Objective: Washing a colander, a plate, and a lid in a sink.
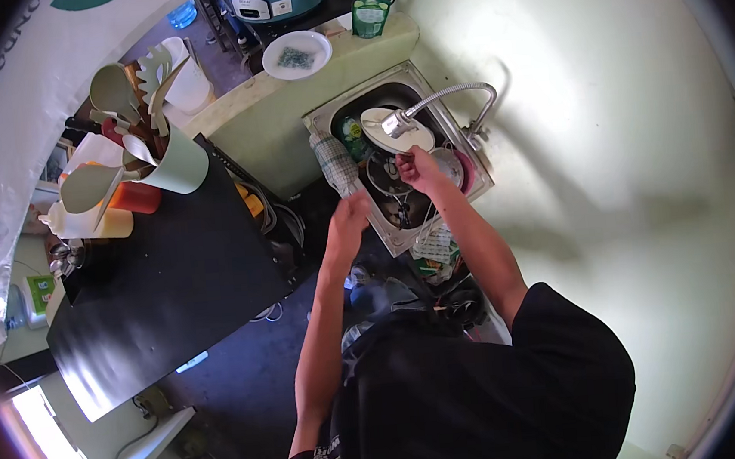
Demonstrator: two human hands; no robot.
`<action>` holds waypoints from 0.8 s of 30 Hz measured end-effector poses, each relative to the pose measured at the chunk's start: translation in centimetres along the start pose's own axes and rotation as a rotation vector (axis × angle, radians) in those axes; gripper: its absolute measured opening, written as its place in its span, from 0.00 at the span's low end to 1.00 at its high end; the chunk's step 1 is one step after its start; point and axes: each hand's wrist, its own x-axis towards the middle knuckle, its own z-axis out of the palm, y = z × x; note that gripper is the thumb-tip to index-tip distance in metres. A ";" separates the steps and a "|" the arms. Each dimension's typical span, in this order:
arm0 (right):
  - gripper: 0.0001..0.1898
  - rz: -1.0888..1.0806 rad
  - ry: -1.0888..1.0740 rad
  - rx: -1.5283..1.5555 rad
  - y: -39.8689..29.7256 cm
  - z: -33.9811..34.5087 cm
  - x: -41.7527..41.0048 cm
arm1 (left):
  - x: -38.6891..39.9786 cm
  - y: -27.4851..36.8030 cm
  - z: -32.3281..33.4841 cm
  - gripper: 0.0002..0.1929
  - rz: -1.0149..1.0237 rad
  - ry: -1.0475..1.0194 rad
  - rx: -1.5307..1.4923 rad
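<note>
My right hand (421, 170) is over the stainless steel sink (397, 240), its curled fingers at the near rim of a white oval plate (382, 123). The plate is tilted beneath the head of a flexible-neck faucet (441, 94). Below it in the basin lie a round dark pan-like item (384, 175) and a bowl (448, 166) beside a pink rim (467, 173). A checked cloth (334, 161) drapes over the sink's left edge. My left hand (349, 219), blurred, is at the cloth's lower end; whether it grips the cloth is unclear.
A dark table (183, 270) at left holds a utensil holder (184, 160) and sauce bottles (134, 189). On the ledge behind the sink sit a white bowl with a scouring pad (296, 57) and a green pouch (370, 17). A wall (626, 144) rises at right.
</note>
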 end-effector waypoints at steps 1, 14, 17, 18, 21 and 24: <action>0.13 0.020 -0.008 0.010 0.6 0.3 -0.2 | 1.6 -0.4 0.2 0.24 0.063 0.054 -0.103; 0.14 -0.018 0.028 -0.065 4.3 2.5 -4.3 | 17.0 -1.4 1.4 0.30 -0.313 0.063 -0.382; 0.15 -0.002 0.031 -0.141 4.0 3.7 -5.1 | 17.6 -1.9 1.0 0.32 -0.305 0.095 -0.371; 0.15 0.035 0.016 -0.111 3.7 3.1 -5.3 | 17.5 -2.1 1.5 0.32 -0.282 0.121 -0.337; 0.16 0.062 0.006 -0.118 2.7 2.4 -5.7 | 18.1 -2.2 2.8 0.32 -0.252 0.156 -0.278; 0.21 0.008 0.044 -0.272 2.4 3.1 -6.6 | 18.5 -2.7 2.1 0.32 -0.263 0.184 -0.317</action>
